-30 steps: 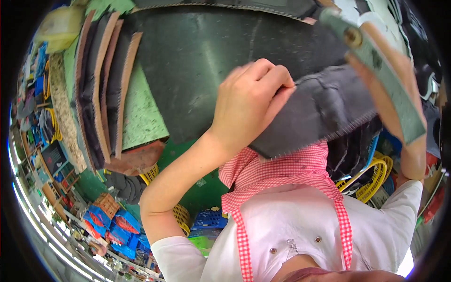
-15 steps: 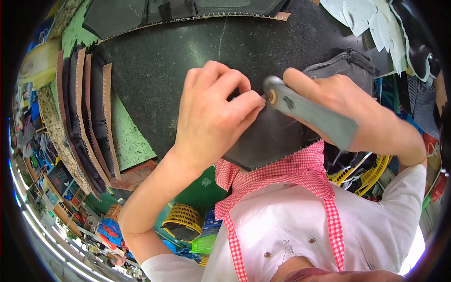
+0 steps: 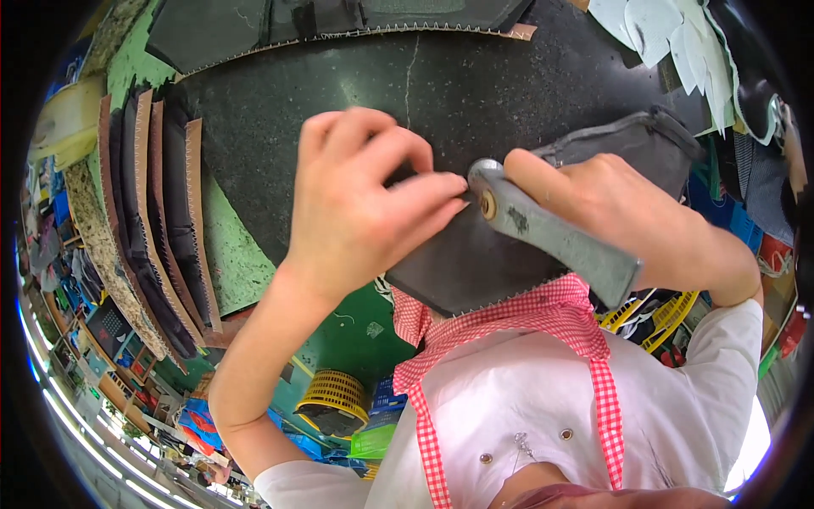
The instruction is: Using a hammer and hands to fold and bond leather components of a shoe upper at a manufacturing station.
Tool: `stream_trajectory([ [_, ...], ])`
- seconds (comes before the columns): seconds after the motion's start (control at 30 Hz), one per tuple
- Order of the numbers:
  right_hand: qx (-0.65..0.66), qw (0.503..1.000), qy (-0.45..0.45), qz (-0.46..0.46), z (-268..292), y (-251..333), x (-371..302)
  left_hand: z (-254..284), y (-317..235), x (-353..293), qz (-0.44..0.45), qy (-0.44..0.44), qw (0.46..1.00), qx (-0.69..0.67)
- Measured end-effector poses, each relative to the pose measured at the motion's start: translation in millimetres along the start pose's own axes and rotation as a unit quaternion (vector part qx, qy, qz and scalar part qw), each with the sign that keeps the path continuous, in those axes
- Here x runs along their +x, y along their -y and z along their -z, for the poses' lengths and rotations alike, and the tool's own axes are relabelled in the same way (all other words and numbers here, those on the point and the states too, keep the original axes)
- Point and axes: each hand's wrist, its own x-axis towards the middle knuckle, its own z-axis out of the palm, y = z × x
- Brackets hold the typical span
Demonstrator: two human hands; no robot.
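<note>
My right hand (image 3: pixel 593 191) grips a cobbler's hammer (image 3: pixel 555 242), its grey metal head turned up and the end of its wooden handle showing in the eye. The handle itself is mostly hidden under the head and my hand. Beside the hammer's round face, my left hand (image 3: pixel 360 191) is closed, thumb and forefinger pinched together; what lies between the fingertips is too small to make out. Beneath both hands lies a dark grey leather-like piece (image 3: pixel 475 271) with a zigzag-stitched near edge. It reaches from the worktop (image 3: pixel 280 136) to my red checked apron (image 3: pixel 509 318).
Several stitched dark and brown pieces (image 3: pixel 153 220) stand in a row at the left. Another stitched dark piece (image 3: pixel 322 25) lies at the far edge. White cut shapes (image 3: pixel 653 30) are at the far right. Below the table stands a yellow basket (image 3: pixel 333 397).
My left hand has drawn slightly left. The hammer head has come a little nearer to me and tilted. The dark piece has shifted, its near corner further left and its far right part further right.
</note>
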Motion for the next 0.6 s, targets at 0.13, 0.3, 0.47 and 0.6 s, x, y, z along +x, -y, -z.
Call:
stream_trajectory([
  [0.13,0.003,0.989,-0.136,0.059,2,-12,10,3,-1,-12,0.032,0.008,0.999,-0.019],
  [0.3,0.093,0.994,-0.051,0.015,-14,-5,7,6,-2,-10,0.086,0.005,0.996,-0.026],
  [0.47,0.088,0.987,-0.128,0.05,-15,-6,11,2,-11,-23,0.062,-0.011,0.998,0.029],
  [0.6,0.12,0.986,-0.101,0.05,-26,-4,10,9,-22,-22,0.155,-0.007,0.985,0.078],
])
